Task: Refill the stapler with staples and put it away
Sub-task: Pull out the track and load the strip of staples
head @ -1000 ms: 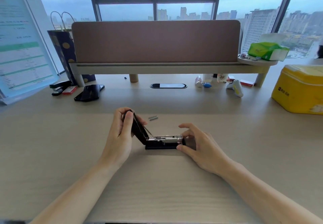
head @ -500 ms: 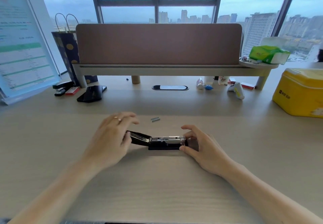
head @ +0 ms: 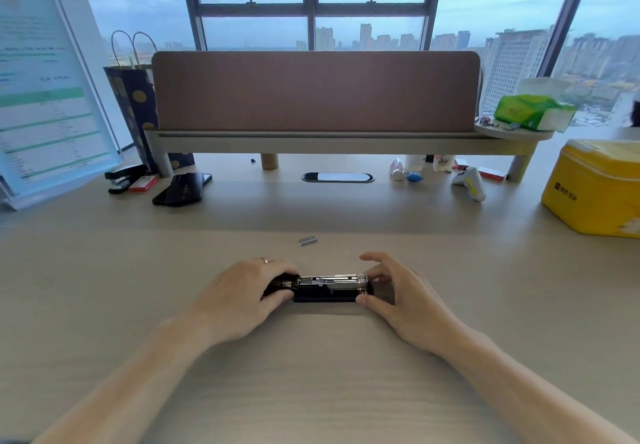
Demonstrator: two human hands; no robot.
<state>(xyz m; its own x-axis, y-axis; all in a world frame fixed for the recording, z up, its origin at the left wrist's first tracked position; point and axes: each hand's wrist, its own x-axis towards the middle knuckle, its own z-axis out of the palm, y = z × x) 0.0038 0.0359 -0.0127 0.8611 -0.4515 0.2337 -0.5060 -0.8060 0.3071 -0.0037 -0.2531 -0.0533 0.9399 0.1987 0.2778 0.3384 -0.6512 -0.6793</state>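
A black stapler (head: 327, 288) lies flat on the desk in front of me, its silver staple channel showing on top. My left hand (head: 242, 296) lies over its left end, fingers pressed down on the black lid, which is hidden under them. My right hand (head: 394, 296) grips the stapler's right end between thumb and fingers. A short strip of staples (head: 308, 240) lies loose on the desk just beyond the stapler.
Far left stand a second black stapler (head: 122, 176), a red staple box (head: 142, 183), a black phone (head: 183, 188) and a dotted gift bag (head: 136, 104). A yellow tin (head: 595, 187) sits at the right. A desk shelf (head: 329, 144) with a brown divider spans the back.
My left hand has swung the stapler's raised lid from upright down to nearly flat and now covers it. My right hand kept its hold on the right end.
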